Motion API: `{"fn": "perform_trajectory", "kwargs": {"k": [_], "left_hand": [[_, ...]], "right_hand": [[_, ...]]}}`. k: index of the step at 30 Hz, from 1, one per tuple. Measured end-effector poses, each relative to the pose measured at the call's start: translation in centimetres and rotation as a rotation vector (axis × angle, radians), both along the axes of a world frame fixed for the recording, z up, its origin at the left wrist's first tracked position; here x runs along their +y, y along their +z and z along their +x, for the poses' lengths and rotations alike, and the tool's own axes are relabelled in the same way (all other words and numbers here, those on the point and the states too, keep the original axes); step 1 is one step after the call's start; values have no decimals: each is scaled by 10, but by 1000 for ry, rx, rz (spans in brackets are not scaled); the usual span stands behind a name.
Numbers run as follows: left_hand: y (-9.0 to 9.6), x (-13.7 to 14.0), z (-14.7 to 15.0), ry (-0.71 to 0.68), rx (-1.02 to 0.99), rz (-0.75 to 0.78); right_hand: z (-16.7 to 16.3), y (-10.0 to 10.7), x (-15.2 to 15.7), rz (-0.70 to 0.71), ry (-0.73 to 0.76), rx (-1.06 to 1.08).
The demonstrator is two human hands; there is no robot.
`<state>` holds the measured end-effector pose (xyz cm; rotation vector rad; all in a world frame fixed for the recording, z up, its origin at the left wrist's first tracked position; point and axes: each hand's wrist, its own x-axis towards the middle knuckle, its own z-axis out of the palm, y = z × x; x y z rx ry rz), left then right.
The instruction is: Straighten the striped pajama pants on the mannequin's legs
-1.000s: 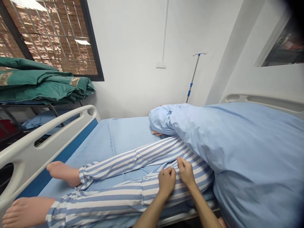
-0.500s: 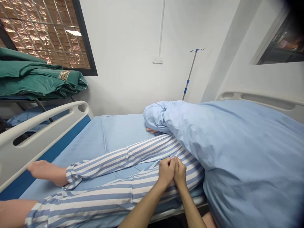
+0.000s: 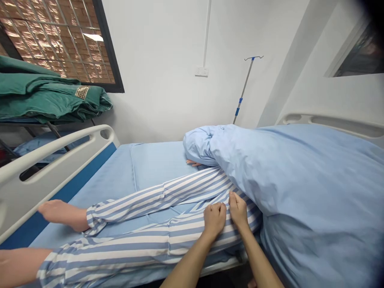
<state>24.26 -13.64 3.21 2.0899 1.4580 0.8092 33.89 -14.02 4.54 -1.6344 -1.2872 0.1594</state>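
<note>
Left hand (image 3: 215,219), right hand (image 3: 239,209) curled, over trousers (image 3: 126,248)

The long fabric trousers with lengthwise stripes (image 3: 126,252) alternate white and greyish blue. The bulky, plain cloth quilt (image 3: 300,180) is light blue, close in shade to the flat, pale-blue bed sheet (image 3: 159,158). The moulded plastic bed-end board (image 3: 90,154) is off-white, with a deep-blue band (image 3: 75,189) below. The folded dark-green fabric bundle (image 3: 45,102) bears a tan patch (image 3: 82,92) with a dark angular motif; the slim metal pole (image 3: 246,82), grey, has blue collars (image 3: 240,100).
</note>
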Motion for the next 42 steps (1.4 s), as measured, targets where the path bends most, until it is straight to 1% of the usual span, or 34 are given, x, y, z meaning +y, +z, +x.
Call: {"fn": "perform_trajectory", "kwargs": {"k": [2, 4, 6, 9, 10, 12, 15, 17, 20, 23, 25, 31, 33, 35, 37, 39, 40, 42], "left_hand": [[0, 0, 0, -5, -9, 4], [2, 0, 0, -2, -44, -7], [6, 2, 2, -16, -111, -51], [13, 4, 8, -73, -267, -114], [14, 4, 11, -84, -310, -123], [14, 2, 16, -61, -335, -112], [8, -4, 19, 1, -259, -47], [6, -8, 19, 21, -204, -19], [5, -8, 17, 19, -144, -17], [6, -8, 17, 11, -80, -12], [5, -8, 18, 4, -41, -10], [-1, -11, 19, 2, -14, -23], [-2, -11, 20, 0, -5, -10], [-1, -10, 19, -37, 6, 16], [1, -9, 14, -129, 5, 33], [4, -8, 0, -229, -11, 34], [5, -8, -11, -262, -20, 31], [5, -7, -45, -287, -28, 17]], "right_hand": [[6, -3, 2, -14, -59, -16], [7, -5, 3, -26, -83, -26], [7, -7, 2, -27, -89, -21], [5, -7, 0, -15, -107, -14], [5, -7, 0, -12, -111, -15], [5, -9, 0, -11, -107, -22], [5, -9, 1, -14, -96, -29], [3, -7, 2, -32, -79, -30], [2, 4, 2, -61, -37, -42], [8, 11, 2, -50, -24, -101], [15, 9, 3, -68, -41, -127], [33, -12, 8, -188, -116, -111], [34, -14, 9, -210, -124, -114], [34, -12, 11, -232, -132, -109], [34, -11, 12, -264, -133, -105], [35, -9, 13, -290, -133, -110], [35, -9, 14, -302, -138, -115], [35, -9, 14, -336, -157, -123]]}}
